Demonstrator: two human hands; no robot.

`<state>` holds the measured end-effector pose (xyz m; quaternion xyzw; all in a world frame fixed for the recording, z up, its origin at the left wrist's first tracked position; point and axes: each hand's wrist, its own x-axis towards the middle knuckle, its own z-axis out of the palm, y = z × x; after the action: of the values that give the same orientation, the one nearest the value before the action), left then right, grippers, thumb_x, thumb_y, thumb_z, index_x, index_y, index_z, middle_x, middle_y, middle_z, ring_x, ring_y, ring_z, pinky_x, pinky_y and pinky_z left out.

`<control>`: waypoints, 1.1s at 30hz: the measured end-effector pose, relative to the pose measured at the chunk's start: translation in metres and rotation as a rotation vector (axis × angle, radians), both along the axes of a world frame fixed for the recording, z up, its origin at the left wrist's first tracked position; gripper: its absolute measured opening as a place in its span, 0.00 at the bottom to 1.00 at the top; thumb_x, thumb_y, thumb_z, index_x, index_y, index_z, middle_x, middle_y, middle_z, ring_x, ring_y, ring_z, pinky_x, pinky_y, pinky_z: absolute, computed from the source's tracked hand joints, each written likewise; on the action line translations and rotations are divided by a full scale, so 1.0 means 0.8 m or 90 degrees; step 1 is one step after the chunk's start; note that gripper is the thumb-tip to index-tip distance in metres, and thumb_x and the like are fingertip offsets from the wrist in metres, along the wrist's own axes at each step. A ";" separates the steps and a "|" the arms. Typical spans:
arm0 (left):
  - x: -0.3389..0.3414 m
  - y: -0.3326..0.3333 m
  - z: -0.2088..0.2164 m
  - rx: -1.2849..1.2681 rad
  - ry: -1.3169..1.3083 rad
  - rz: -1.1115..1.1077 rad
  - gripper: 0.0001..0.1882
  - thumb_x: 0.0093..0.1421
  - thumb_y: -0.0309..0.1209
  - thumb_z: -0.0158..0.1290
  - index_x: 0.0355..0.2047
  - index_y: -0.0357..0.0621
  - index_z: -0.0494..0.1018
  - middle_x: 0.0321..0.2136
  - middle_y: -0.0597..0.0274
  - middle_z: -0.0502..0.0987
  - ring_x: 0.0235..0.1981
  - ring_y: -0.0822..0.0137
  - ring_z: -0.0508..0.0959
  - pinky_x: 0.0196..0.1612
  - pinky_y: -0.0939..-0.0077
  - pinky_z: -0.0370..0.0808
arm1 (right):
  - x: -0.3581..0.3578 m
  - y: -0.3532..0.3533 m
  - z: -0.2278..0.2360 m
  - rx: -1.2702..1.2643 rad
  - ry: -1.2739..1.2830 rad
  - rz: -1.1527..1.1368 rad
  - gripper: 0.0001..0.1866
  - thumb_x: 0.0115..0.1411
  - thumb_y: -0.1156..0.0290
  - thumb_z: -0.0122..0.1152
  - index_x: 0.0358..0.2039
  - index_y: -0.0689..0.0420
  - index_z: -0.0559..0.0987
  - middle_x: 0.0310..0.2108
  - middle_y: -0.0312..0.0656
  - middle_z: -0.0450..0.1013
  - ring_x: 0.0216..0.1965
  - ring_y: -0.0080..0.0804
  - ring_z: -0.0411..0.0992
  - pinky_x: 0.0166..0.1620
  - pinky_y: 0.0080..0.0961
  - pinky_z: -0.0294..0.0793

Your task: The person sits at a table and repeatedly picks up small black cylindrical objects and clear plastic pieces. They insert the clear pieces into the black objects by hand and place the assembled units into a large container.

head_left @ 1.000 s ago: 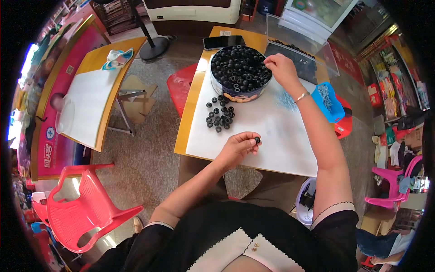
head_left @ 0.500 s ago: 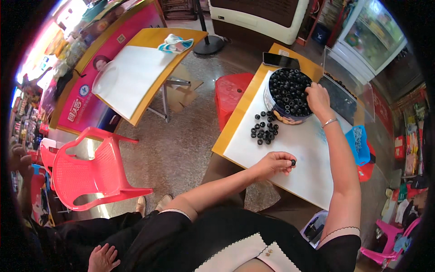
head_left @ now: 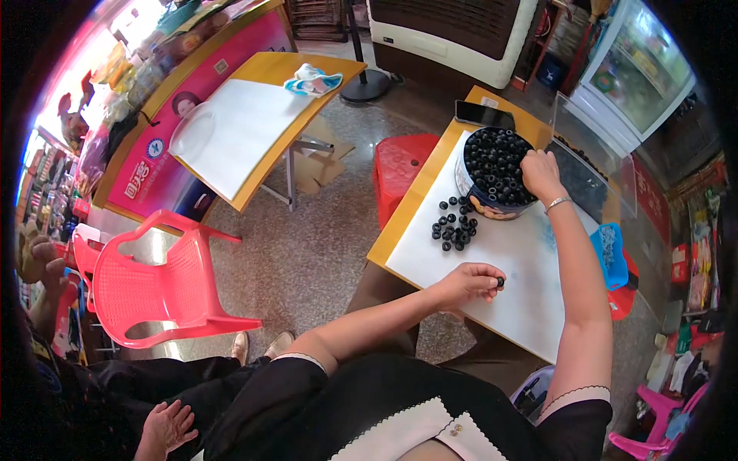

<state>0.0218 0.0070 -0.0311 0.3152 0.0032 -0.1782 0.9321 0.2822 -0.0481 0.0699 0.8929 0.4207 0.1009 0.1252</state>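
My left hand (head_left: 470,283) is closed above the near edge of the white-topped table (head_left: 430,261), pinching one small black bead (head_left: 500,282) at its fingertips. A round tin (head_left: 492,211) with a patterned side stands farther back, filled with black beads (head_left: 496,157) that show holes. My right hand (head_left: 543,174), with a bracelet at the wrist, reaches over the tin's right rim. Its fingers are curled down against the beads there, and whatever they hold is hidden. A loose group of black beads (head_left: 455,229) lies on the white surface, left of and nearer than the tin.
A phone (head_left: 484,114) lies behind the tin. Right of it are a clear-lidded box (head_left: 580,173) and a blue tray (head_left: 610,257). A red stool (head_left: 400,165) stands left of the table, a pink chair (head_left: 165,288) farther left. Another person's hand (head_left: 169,425) shows at lower left.
The whole view has shifted slightly, so the table and tin sit a little lower and farther right. Both hands keep nearly the same pose, the bead still in my left fingertips.
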 end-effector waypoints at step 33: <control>0.000 -0.003 0.008 0.003 0.044 0.029 0.11 0.60 0.24 0.49 0.43 0.34 0.70 0.34 0.58 0.75 0.32 0.70 0.75 0.37 0.76 0.73 | -0.038 -0.053 0.003 0.828 0.828 -0.069 0.07 0.58 0.73 0.54 0.36 0.60 0.76 0.32 0.36 0.75 0.30 0.20 0.73 0.36 0.15 0.69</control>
<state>0.0219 0.0045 -0.0248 0.3112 0.0433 -0.1678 0.9344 0.2521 -0.0905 0.0720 0.6870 0.2265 -0.2102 -0.6577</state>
